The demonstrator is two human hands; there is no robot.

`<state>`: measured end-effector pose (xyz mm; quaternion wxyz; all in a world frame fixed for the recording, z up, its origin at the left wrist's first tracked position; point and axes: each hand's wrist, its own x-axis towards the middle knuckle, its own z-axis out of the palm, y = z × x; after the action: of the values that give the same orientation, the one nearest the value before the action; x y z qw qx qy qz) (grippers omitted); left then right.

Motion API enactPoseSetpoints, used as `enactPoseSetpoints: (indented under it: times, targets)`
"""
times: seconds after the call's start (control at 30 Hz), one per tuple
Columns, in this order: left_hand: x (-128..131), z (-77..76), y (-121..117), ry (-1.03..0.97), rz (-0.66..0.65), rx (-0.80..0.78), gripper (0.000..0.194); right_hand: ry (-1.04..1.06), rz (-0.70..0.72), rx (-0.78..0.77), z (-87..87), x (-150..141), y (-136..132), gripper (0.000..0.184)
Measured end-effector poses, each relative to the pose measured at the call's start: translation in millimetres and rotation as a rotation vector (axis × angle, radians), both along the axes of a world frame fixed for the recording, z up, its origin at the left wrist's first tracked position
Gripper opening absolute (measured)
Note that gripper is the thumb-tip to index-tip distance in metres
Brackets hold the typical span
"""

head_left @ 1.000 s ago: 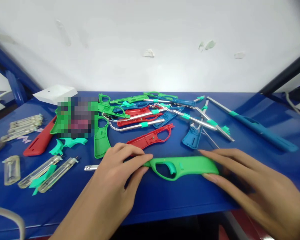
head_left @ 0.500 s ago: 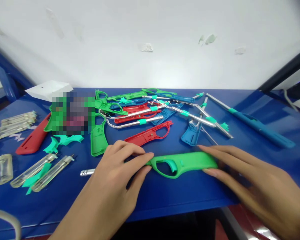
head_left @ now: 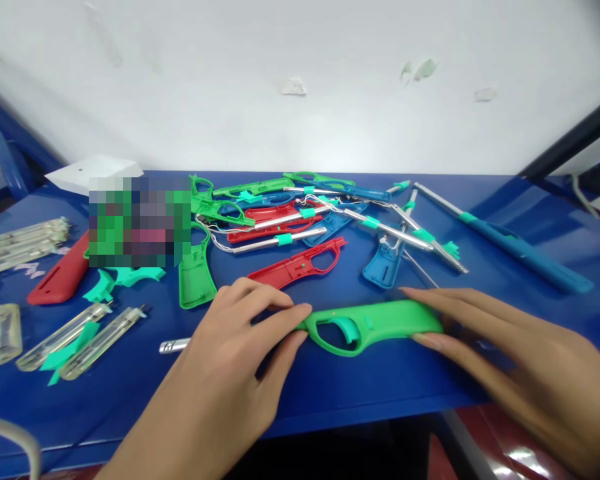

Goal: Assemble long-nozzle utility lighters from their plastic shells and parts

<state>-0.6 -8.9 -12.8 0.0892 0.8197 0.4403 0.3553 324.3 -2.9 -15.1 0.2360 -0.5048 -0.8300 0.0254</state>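
A green plastic lighter body [head_left: 375, 324] with a trigger loop lies flat near the front edge of the blue table [head_left: 360, 387]. My left hand [head_left: 230, 360] rests over its left end, fingers bent and pressing down where the metal tube [head_left: 174, 345] sticks out to the left. My right hand [head_left: 500, 347] lies on the right end, fingers stretched out along the handle. Both hands press the body against the table.
Behind lies a heap of green, red and blue lighter shells [head_left: 300, 227] with metal tubes and wires. A long blue lighter [head_left: 520, 250] is at the right. Clear fuel tanks [head_left: 80, 337] and teal triggers [head_left: 125, 279] lie at the left, by a white box [head_left: 93, 175].
Both hands stay on the green lighter body. Only the view has shifted slightly; the scene sits a little higher and to the left in the frame.
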Motion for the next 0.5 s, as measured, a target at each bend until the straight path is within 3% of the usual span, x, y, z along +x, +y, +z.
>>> enactPoseSetpoints:
  times: [0.5]
  targets:
    - [-2.3, -1.9, -2.9, 0.027, -0.016, -0.031, 0.027, -0.087, -0.001, 0.010, 2.8, 8.6, 0.4, 0.044]
